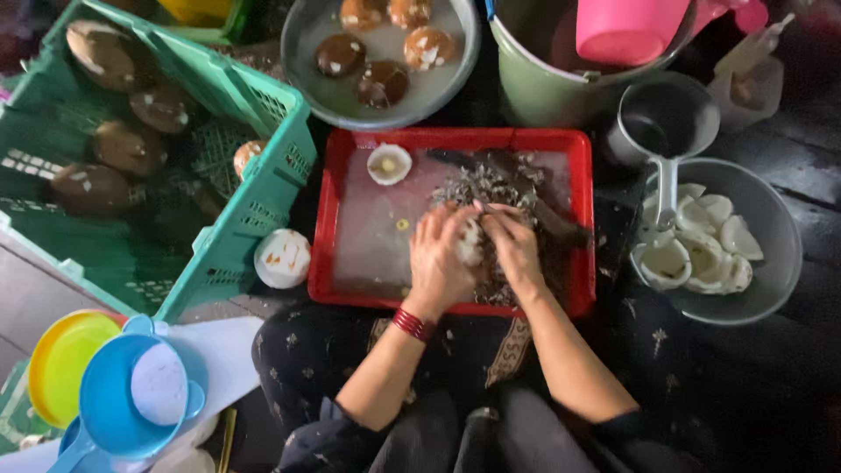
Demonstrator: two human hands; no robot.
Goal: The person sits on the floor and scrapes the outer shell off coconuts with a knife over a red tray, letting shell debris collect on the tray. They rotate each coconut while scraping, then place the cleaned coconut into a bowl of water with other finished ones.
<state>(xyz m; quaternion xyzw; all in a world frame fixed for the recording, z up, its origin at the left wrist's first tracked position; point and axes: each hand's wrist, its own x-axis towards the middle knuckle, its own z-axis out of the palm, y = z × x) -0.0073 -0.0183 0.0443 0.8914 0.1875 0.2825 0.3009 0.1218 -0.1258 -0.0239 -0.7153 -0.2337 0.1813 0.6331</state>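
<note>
1. Two hands meet over one small white piece of coconut [470, 242], which sits just right of the middle of the red tray [326, 210]. It is squeezed between them, the left hand [441, 254] at its 9 o'clock and the right hand [513, 248] at its 3 o'clock.
2. Both hands are closed around the piece, fingertips pointing to 12 o'clock. Neither is nearer, since both touch it. Its long axis cannot be told, as the fingers cover most of it.
3. Dark shavings [491, 188] are heaped at 12 o'clock from the hands, with a long dark strip (maybe a blade, too blurred to tell) trailing to 3 o'clock.
4. One white round half [389, 164] lies on the tray at 11 o'clock.
5. Beyond the tray: a grey bowl of white peeled pieces [771, 289] at 3 o'clock, a metal basin of brown rounds in water [307, 61] at 12 o'clock, a green crate [263, 210] of brown husked ones at 9 o'clock, and one white round [282, 258] on the floor between crate and tray.
</note>
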